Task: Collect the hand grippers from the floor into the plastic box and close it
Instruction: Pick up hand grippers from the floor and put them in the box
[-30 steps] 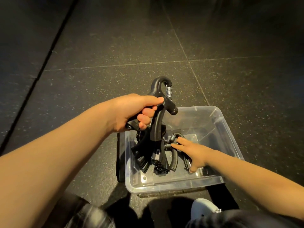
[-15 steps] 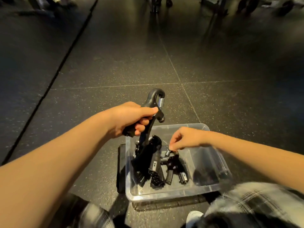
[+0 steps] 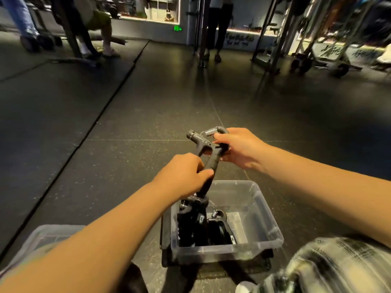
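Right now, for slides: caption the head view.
Left hand and right hand hold a hand gripper above the clear plastic box.

You're in a gym: speckled black rubber floor [image 3: 148, 98] tiles run wall to wall. Steel rack frames [image 3: 275, 32] stand far right, with round weight plates [image 3: 341, 70] (dim, slightly blurred) low beside them. The hand gripper [image 3: 212, 160] fits too.

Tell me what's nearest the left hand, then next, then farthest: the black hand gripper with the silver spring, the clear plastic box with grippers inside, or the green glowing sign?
1. Black hand gripper with the silver spring: gripped by the left hand.
2. Clear plastic box with grippers inside: on the floor, just below.
3. Green glowing sign: far on the back wall.
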